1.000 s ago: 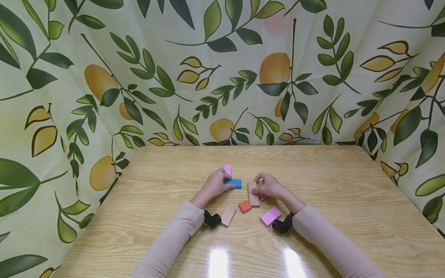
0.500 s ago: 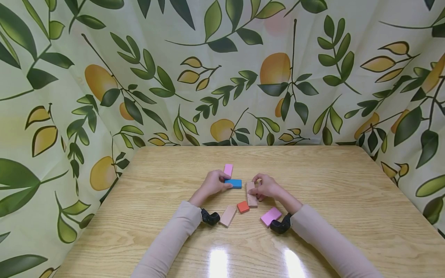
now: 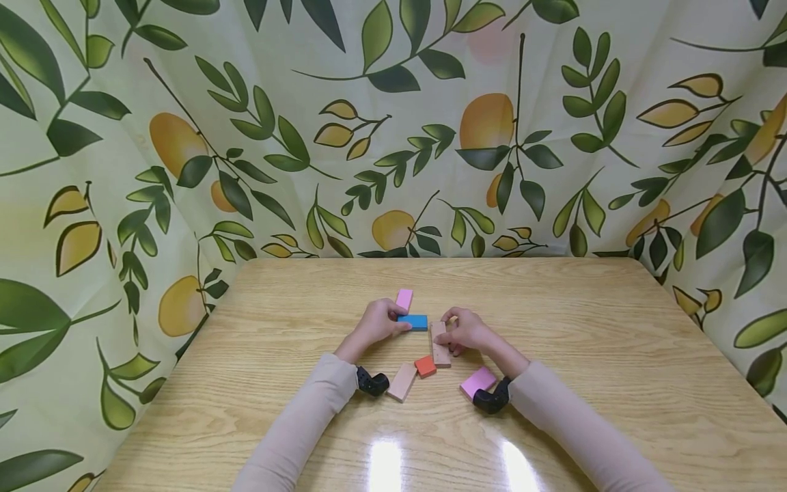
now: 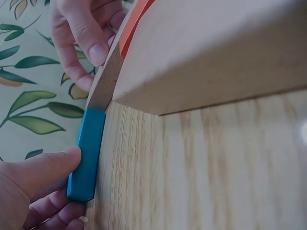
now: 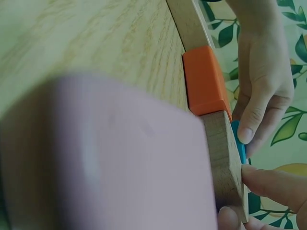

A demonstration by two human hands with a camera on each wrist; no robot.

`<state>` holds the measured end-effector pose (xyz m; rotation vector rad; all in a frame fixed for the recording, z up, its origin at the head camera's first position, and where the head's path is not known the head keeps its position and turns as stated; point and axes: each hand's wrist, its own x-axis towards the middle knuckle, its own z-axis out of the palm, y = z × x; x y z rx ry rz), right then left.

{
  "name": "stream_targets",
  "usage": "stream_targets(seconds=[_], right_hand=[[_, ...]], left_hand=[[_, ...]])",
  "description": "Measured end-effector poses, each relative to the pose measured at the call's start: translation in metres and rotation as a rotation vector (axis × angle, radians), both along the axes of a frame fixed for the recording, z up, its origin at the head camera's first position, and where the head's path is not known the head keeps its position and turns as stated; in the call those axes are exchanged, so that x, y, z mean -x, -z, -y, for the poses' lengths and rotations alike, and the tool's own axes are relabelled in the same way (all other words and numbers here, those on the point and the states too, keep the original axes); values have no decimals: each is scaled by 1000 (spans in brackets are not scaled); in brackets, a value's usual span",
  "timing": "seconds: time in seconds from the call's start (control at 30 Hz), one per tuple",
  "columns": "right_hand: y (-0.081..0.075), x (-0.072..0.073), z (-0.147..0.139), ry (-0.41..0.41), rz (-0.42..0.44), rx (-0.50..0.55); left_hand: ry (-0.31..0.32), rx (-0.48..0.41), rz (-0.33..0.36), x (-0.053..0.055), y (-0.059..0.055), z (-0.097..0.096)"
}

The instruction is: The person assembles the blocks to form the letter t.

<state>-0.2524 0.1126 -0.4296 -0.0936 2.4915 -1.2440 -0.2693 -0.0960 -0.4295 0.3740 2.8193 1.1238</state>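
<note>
My left hand (image 3: 375, 322) pinches a blue block (image 3: 416, 322) lying on the table, with the thumb on its near side in the left wrist view. Across from it, my right hand (image 3: 466, 331) grips a long plain wooden block (image 3: 440, 357) between thumb and fingers. That block stands crosswise, its far end right at the blue block's right end. A small orange block (image 3: 425, 366) sits against the wooden block's near left side. Behind the left fingertips lies a pink block (image 3: 404, 299), partly hidden by them and meeting the blue block's back left corner.
Nearer to me, a pale wooden block (image 3: 402, 383) lies close to the orange one. A second pink block (image 3: 476, 380) rests under the right wrist's black camera (image 3: 492, 400). A patterned cloth (image 3: 393, 137) hangs behind the table's far edge.
The right hand has slid the long wooden block left, toward the blue block. The orange block has shifted left with it, toward the pale wooden block. The left hand keeps its pinch, almost in place.
</note>
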Motion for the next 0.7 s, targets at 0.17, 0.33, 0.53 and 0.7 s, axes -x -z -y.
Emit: stream_targets(seconds=[0.17,0.33,0.53,0.7], right_hand=[[-2,-2,4,-2,12,16],[-2,-2,6,-3,18,17],[-2,-2,6,5,17,17],[-2,-2,6,5,19,25]], left_hand=[[13,4,-1,2,-1,1],[18,5,2,5,-1,1],[22,16,-2,6,0,1],[13,9,13,7,0,0]])
